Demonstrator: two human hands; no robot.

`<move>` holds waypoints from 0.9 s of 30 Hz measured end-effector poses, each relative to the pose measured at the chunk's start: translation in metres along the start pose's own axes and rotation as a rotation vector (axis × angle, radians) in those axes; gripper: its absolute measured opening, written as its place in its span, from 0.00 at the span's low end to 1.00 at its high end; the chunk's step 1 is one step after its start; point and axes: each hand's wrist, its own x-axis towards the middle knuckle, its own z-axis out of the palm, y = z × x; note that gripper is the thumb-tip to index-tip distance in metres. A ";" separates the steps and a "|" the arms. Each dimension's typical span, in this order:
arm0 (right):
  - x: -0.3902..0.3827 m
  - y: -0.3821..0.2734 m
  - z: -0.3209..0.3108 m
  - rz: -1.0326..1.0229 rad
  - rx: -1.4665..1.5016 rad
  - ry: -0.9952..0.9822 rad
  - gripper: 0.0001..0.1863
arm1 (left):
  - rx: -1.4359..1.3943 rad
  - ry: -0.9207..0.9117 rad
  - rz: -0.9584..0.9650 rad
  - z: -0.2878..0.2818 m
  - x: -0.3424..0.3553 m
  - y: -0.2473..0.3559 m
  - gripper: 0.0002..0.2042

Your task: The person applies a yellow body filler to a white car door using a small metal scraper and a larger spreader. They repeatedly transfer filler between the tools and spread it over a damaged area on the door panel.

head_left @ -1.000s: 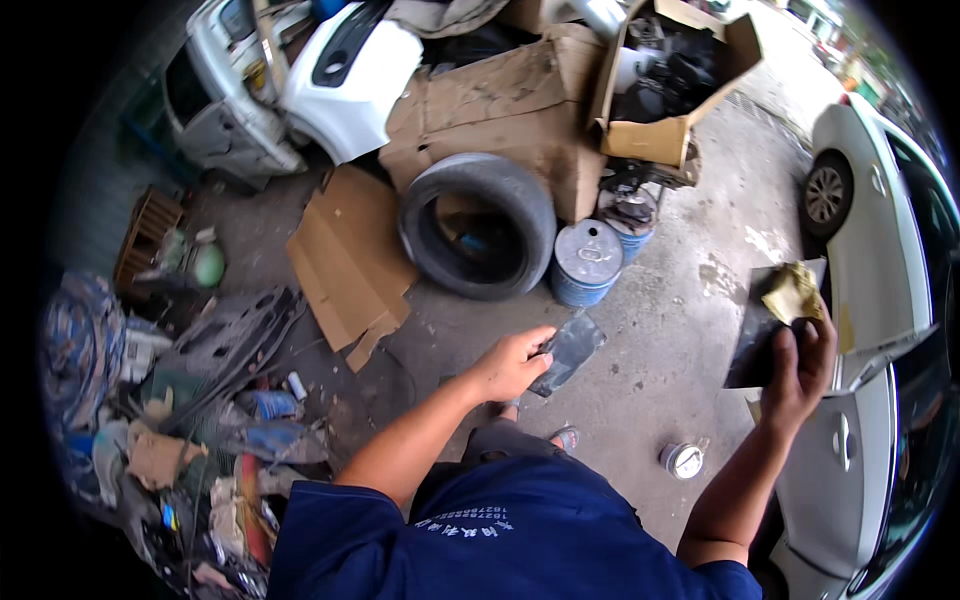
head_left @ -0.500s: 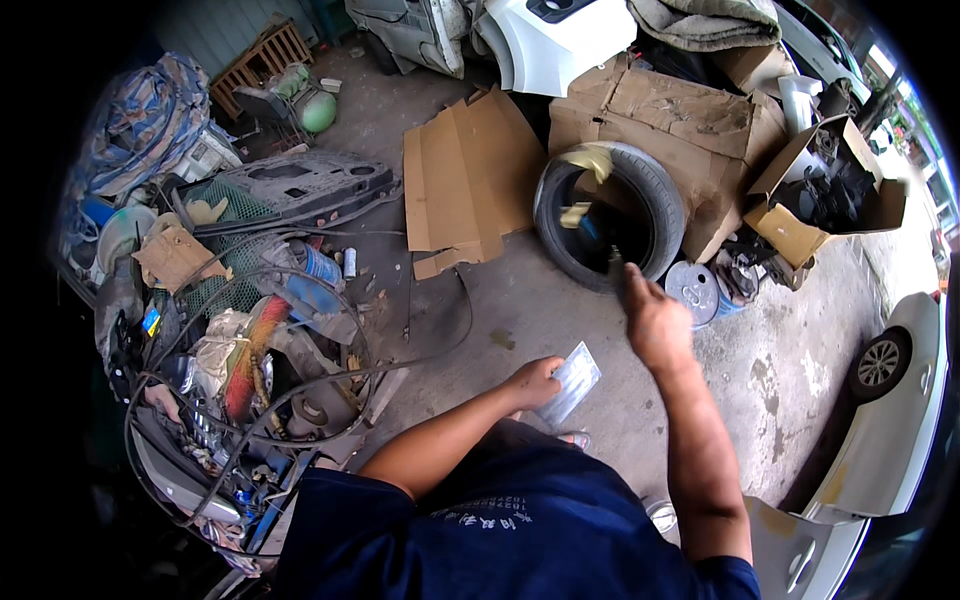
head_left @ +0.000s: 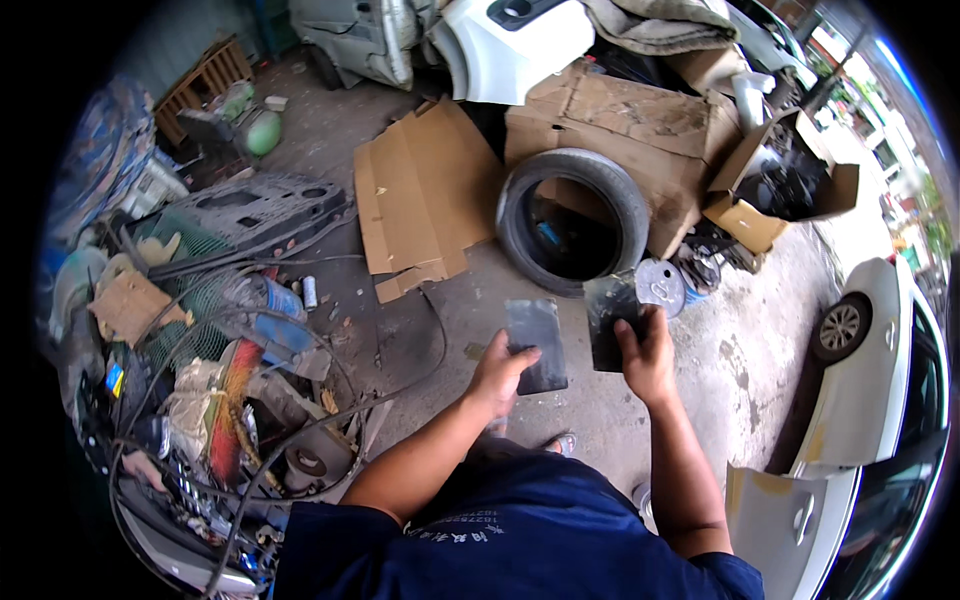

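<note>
My left hand (head_left: 499, 374) grips a thin dark rectangular putty spreader (head_left: 537, 345), thumb across its face. My right hand (head_left: 649, 362) is closed on a second dark putty spreader (head_left: 606, 318), with pale yellowish residue along its upper edge. Both blades are held up side by side in front of me, with a small gap between them. Just beyond them an upright-looking car tyre (head_left: 512, 225) rests against a large brown cardboard box (head_left: 650, 130). Inside the tyre's dark hollow a small blue item shows.
A grey-lidded can (head_left: 661, 288) stands right of the tyre. Flattened cardboard (head_left: 415, 190) lies left of it. Scrap and looped black hose (head_left: 270, 455) crowd the left. A white car (head_left: 870, 390) with yellow patches on its panel stands right; an open box (head_left: 745, 215) holds dark parts.
My right hand has come back from the tyre toward my left hand. The yellow lumps in the air by the tyre are gone. My left hand has turned its spreader upright.
</note>
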 end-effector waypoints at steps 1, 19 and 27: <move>-0.004 -0.002 0.001 0.023 0.050 -0.010 0.12 | -0.028 -0.006 -0.005 0.007 0.001 0.004 0.18; -0.107 0.014 -0.074 -0.358 -0.238 0.040 0.36 | 0.142 -0.230 0.401 0.143 -0.024 -0.034 0.14; -0.152 0.075 -0.107 -0.015 -0.219 0.102 0.28 | -0.002 -0.480 0.243 0.198 -0.047 -0.017 0.20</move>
